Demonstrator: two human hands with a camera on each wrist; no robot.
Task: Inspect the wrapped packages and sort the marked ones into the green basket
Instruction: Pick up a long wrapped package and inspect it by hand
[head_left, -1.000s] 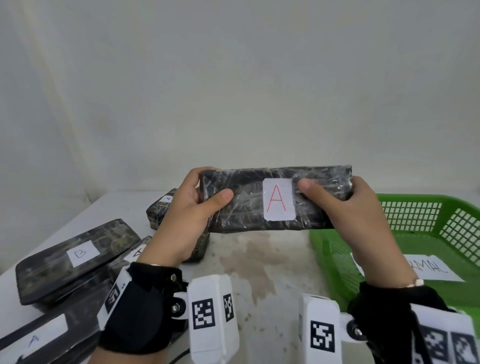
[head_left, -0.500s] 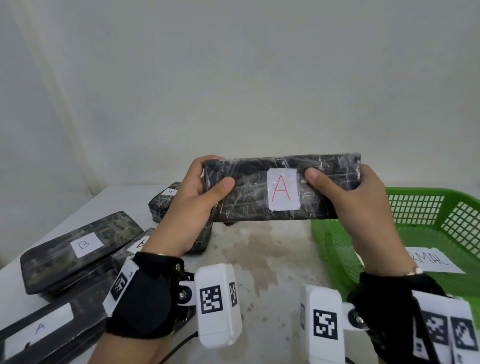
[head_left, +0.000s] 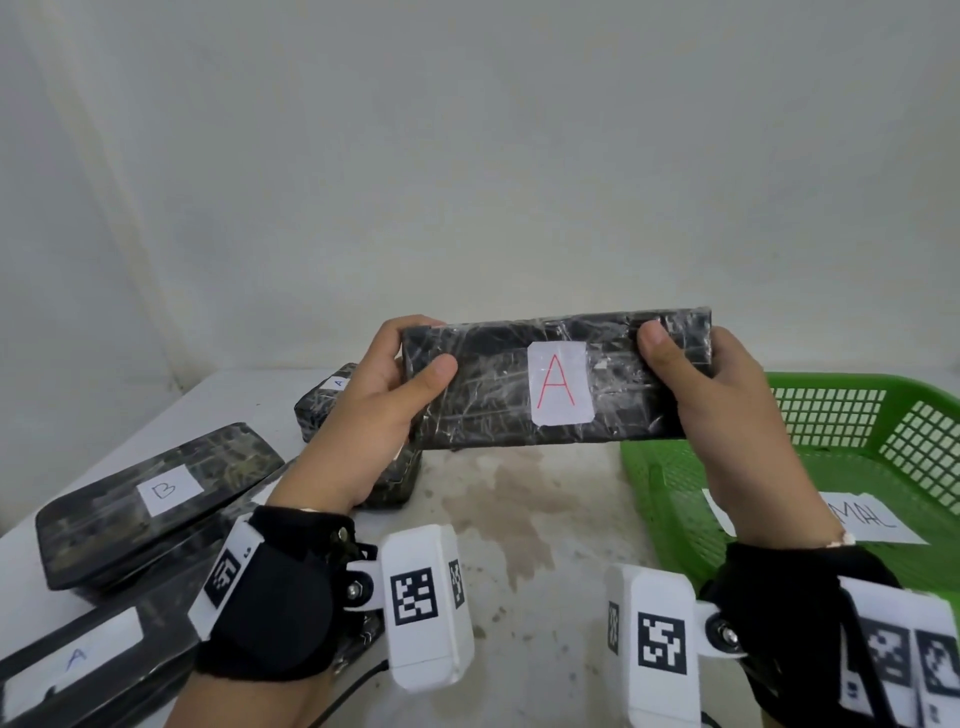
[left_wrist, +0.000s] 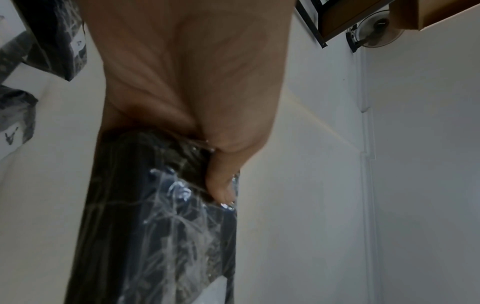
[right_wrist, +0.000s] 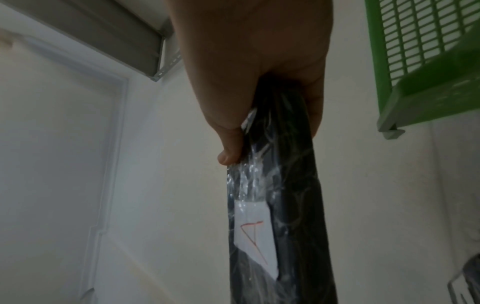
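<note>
A dark package wrapped in clear film (head_left: 493, 384) is held up in the air over the table, its white label with a red "A" (head_left: 558, 384) facing me. My left hand (head_left: 384, 395) grips its left end, thumb on the front. My right hand (head_left: 711, 395) grips its right end the same way. The left wrist view shows the package (left_wrist: 155, 226) running away from the palm, and the right wrist view shows the package (right_wrist: 285, 205) edge-on with the label. The green basket (head_left: 665, 483) stands on the table at the right, just below and behind my right hand.
Several more wrapped packages lie at the left: one labelled "B" (head_left: 156, 493), one labelled "A" (head_left: 67, 670) at the near edge, another (head_left: 322, 410) behind my left hand. A paper slip (head_left: 872, 519) lies in the basket. The stained table top (head_left: 519, 519) shows between my wrists.
Both hands have lifted the package a little higher and slightly to the right, keeping the same hold. The label still faces me.
</note>
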